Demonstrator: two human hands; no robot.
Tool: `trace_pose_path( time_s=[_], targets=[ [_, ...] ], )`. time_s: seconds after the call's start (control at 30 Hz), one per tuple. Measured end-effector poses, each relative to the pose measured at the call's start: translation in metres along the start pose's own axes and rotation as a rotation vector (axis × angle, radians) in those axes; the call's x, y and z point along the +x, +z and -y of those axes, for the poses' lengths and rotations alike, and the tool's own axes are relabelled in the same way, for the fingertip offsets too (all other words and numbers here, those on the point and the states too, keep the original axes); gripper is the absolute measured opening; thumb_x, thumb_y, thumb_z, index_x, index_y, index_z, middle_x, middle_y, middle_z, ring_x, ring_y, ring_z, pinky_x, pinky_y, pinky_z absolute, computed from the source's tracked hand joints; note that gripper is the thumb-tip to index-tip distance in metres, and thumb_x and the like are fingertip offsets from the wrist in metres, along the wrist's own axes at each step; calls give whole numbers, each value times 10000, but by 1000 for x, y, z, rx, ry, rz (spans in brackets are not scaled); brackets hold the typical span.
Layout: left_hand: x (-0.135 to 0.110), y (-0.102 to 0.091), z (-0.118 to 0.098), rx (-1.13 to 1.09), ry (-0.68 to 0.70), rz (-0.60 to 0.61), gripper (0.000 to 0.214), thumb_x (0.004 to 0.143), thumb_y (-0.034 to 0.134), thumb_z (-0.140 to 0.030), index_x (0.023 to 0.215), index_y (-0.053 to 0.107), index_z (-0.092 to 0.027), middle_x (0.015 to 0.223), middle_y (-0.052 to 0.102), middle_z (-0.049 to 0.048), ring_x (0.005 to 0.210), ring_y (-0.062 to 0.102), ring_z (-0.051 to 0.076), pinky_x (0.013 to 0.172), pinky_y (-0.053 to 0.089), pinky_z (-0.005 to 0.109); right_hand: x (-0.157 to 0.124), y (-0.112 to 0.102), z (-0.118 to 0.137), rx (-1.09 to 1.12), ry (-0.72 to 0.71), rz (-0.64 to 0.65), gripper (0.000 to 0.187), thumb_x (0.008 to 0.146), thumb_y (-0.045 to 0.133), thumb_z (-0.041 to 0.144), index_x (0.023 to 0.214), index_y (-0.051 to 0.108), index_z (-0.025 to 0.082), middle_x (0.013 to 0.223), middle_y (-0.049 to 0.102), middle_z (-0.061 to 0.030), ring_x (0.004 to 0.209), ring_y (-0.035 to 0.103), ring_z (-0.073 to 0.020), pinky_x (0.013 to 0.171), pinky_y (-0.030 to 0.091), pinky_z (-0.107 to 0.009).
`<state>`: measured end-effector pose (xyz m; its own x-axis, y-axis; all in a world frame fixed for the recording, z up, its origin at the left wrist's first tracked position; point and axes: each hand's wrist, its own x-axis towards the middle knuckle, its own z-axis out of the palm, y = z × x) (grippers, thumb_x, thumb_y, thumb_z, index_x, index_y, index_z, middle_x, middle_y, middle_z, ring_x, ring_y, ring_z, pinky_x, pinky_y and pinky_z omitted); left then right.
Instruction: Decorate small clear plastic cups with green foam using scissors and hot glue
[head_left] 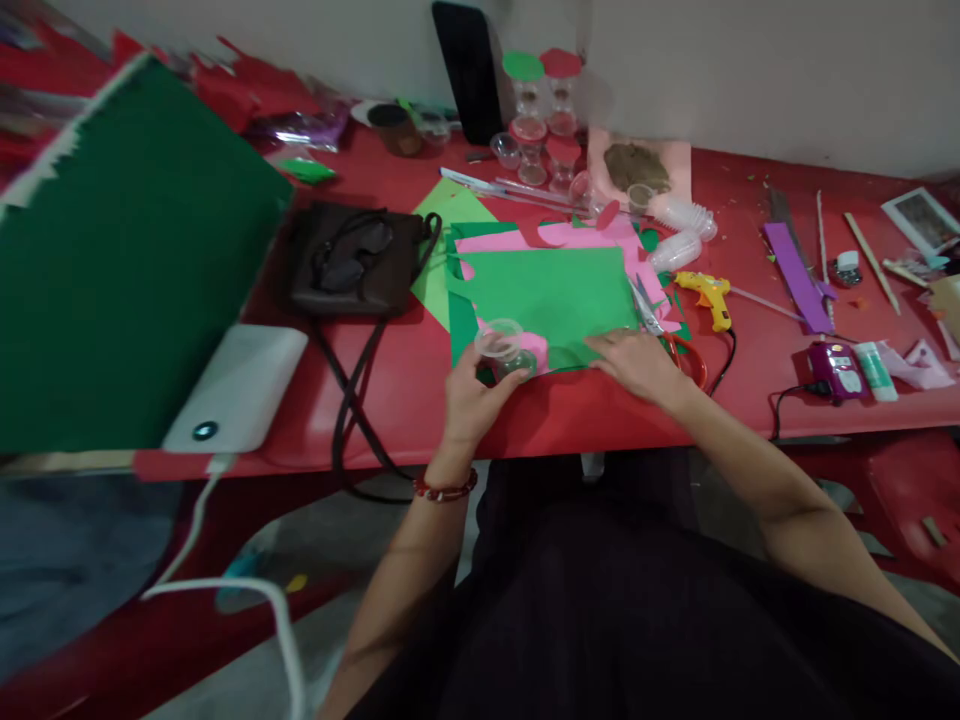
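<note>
My left hand point(478, 395) is closed around a small clear plastic cup piece point(498, 340) that looks like two cups joined base to base. It is held tilted over the near left corner of a green sheet point(555, 290). A pink paper scrap point(533, 351) shows beside it. My right hand point(634, 365) rests on the sheet's near right part, fingers stretched out and holding nothing. Right by it lie scissors point(679, 355) with orange-red handles. Pink paper point(495, 242) with cut-outs shows under the green sheet.
Cup hourglasses with green and red lids point(523, 68) stand at the back by a phone point(469, 75). Stacked clear cups point(675, 250) and a yellow glue gun point(705, 293) lie right. A dark bag point(360, 265), white power bank point(236, 390) and large green board point(135, 270) occupy the left.
</note>
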<state>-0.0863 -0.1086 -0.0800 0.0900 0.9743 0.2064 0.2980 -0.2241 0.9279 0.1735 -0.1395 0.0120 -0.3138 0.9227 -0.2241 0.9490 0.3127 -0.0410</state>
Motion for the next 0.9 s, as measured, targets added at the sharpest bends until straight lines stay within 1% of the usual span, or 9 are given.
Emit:
trace_pose_path(
  time_s=[0.1,0.17,0.3,0.4,0.5,0.6,0.73,0.83,0.9],
  targets=[
    [0,1,3,12,8,-1,548,721,884,-369,1222,715,-226,1171,798,97,1052,761,270,979,603,463,2,-1,-9,-2,-40,-5,404,1058,589,250,1450,651,175,1373,736,-152,1210,696,-304,958,537,-398],
    [-1,1,2,23,17,6,568,720,889,-358,1245,708,-240,1187,795,92,1074,759,272,989,604,465,2,-2,-8,-24,-66,-13,430,1048,590,255,1468,641,177,1382,727,-156,1211,688,-315,959,533,-408],
    [-3,1,0,40,18,19,569,733,888,-345,1263,704,-249,1196,794,90,1056,762,271,981,611,460,3,-4,3,-76,-66,-22,479,1022,595,298,1473,626,138,1381,718,-190,1185,691,-349,901,533,-421],
    [-3,2,1,56,26,9,549,743,883,-338,1254,708,-245,1196,791,100,1059,762,284,991,608,475,5,-3,6,-102,-77,10,444,1046,537,286,1446,633,119,1288,758,-192,1100,721,-327,816,518,-386],
    [-3,3,3,85,44,11,520,749,880,-340,1232,712,-241,1228,783,117,1138,747,310,1050,582,517,7,-2,0,-89,-100,15,427,1052,569,316,1431,647,137,1244,777,-177,1033,739,-298,765,502,-356],
    [-3,4,5,107,58,9,506,750,877,-349,1217,716,-238,1251,779,127,1189,731,319,1078,565,529,7,1,-8,-93,-110,-1,438,1037,630,355,1434,655,172,1243,780,-158,1029,743,-289,755,501,-345],
    [-2,4,6,110,64,6,482,758,868,-350,1202,726,-229,1223,792,128,1146,745,309,1043,579,506,7,2,-9,-149,-115,25,481,1078,554,379,1535,572,230,1234,788,-138,1005,749,-269,741,493,-328],
    [-2,4,5,109,65,9,493,748,878,-339,1205,726,-235,1209,796,118,1134,749,303,1046,576,496,5,3,-4,-162,-94,15,480,1099,440,252,1568,533,209,1152,804,-158,945,754,-261,720,483,-329],
    [-1,3,5,117,62,12,499,740,883,-333,1203,725,-239,1175,801,104,1120,753,298,1041,579,486,4,3,0,-163,-79,10,502,1078,378,141,1548,551,175,1080,808,-175,915,753,-262,699,471,-334]
  ],
)
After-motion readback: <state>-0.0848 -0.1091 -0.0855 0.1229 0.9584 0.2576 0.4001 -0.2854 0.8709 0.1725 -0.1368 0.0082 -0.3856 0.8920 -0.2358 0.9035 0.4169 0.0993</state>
